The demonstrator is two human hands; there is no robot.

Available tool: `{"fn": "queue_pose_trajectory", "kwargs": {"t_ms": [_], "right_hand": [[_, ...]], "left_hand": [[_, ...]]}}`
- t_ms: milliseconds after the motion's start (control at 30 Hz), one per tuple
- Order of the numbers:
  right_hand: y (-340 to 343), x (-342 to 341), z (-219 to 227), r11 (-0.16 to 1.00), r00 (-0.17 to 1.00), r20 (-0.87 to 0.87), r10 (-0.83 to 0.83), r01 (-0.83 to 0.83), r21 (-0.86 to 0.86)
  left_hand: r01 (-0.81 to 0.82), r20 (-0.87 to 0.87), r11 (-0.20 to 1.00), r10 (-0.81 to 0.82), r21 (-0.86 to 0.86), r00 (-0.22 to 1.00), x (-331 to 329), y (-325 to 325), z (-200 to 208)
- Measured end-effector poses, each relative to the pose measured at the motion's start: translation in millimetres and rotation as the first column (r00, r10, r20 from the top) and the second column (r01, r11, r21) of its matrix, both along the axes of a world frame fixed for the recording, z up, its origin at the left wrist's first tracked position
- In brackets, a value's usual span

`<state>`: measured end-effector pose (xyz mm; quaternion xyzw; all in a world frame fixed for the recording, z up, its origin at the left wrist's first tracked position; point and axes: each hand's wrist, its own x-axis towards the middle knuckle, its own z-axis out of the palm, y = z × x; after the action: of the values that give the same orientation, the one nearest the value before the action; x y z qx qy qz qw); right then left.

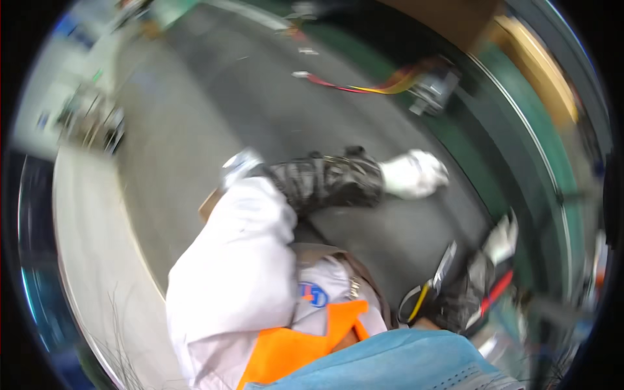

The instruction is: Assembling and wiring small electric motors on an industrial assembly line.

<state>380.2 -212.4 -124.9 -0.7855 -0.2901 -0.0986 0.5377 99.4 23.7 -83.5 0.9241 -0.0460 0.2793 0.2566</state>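
My left hand (416,174), in a white glove below a shiny black sleeve cover, reaches across the dark grey conveyor-like surface (214,97). Its fingers look curled in, and whatever they may hold is hidden. Farther right, my right hand (502,240), also white-gloved, lies at the edge of that surface with its fingers stretched out; it is blurred, and I see nothing in it. Beside the right forearm are a silver blade-shaped piece (445,265) with a yellow strip (421,300) and a red handle-like part (498,290). Beyond my left hand sits a metal box-shaped part (437,88) trailing red and yellow wires (364,89).
A pale ledge (84,227) runs along the left side, with blurred metal parts (91,120) at its far end. A green edge with a metal rail (520,120) bounds the right. A yellow-brown bar (539,65) stands at the far right. Small white connectors (301,75) end the wires.
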Motion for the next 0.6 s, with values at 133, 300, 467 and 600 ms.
{"fn": "queue_pose_trajectory", "kwargs": {"t_ms": [133, 300, 467, 600], "right_hand": [[-7.4, 10.2, -3.8, 0.986, 0.910, 0.410, 0.066, 0.005, -0.170], [-21.2, 75.4, -40.2, 0.970, 0.828, 0.513, 0.226, -0.144, -0.195], [-19.5, 13.5, 21.5, 1.000, 0.941, 0.339, 0.015, -0.013, -0.009], [35.5, 15.7, 26.6, 0.981, 0.880, 0.438, 0.182, -0.194, -0.018]], "left_hand": [[-0.188, -0.044, 0.943, 0.208, 0.274, 0.977, -107.3, -10.0, 0.2], [-0.641, -0.027, 0.700, 0.682, 0.316, 0.731, -218.7, -24.2, -0.6], [-0.684, 0.072, 0.699, 0.686, 0.210, 0.724, -211.9, -29.0, -7.0], [-0.683, 0.062, 0.696, 0.689, 0.222, 0.722, -225.9, -28.7, -8.8]]}}
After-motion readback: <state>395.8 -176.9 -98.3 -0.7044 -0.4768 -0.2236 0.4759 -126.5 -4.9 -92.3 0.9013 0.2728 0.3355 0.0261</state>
